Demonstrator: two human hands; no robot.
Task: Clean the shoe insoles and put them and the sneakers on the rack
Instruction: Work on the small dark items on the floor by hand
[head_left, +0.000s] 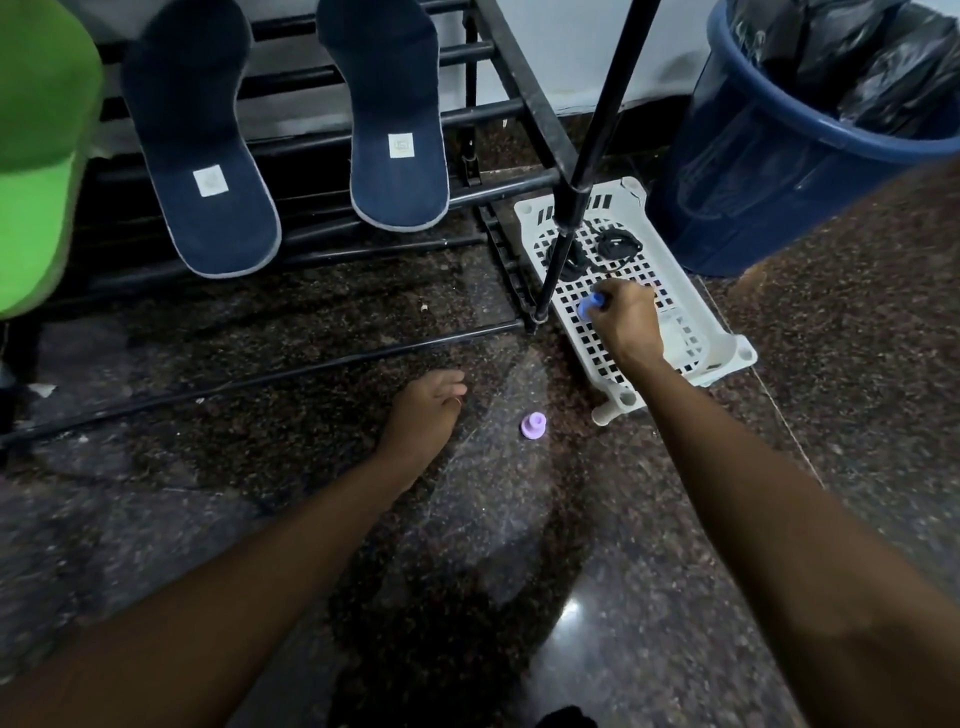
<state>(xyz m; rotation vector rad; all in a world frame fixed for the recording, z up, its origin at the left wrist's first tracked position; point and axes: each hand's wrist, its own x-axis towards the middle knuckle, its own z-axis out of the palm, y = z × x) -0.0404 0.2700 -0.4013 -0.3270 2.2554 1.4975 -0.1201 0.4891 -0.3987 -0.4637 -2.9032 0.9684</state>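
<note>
On rack (488, 111), insoles (202, 156) well beyond right fingers (621, 295) gripping blue object (592, 304); left fingers (451, 388) loose

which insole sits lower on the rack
The left insole, by the green cap: its heel end reaches further down the rack than the right insole.
</note>
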